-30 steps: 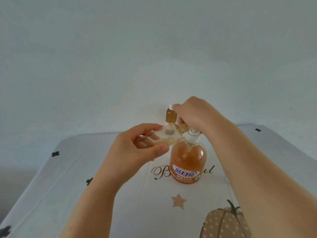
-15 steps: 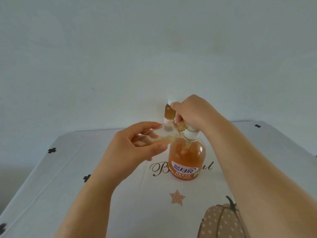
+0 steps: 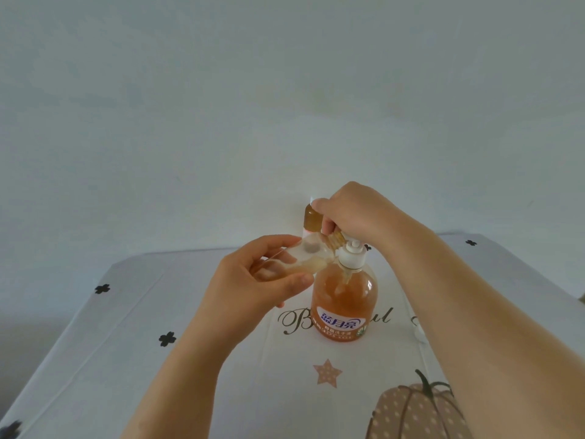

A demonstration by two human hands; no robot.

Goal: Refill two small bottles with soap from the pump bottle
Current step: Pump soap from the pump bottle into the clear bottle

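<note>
Head view: one pump bottle [image 3: 345, 299], two small bottles [image 3: 304, 258] [image 3: 311, 220], two hands [image 3: 253, 283] [image 3: 357, 213].

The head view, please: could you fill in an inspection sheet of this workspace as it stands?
Surface: tablecloth, white, printed with black clovers, a star, a pumpkin and script lettering.
Job's things: pump bottle upright, holding orange soap; small clear bottle tilted, mouth at the pump spout, a little soap inside; second small bottle behind, amber-filled, partly hidden.
Clutter: small white item beside the right forearm, too hidden to identify.
Hands: left hand holds the small clear bottle; right hand grips the pump head.
Cables: nothing seen.
Surroundings: plain pale wall.
</note>
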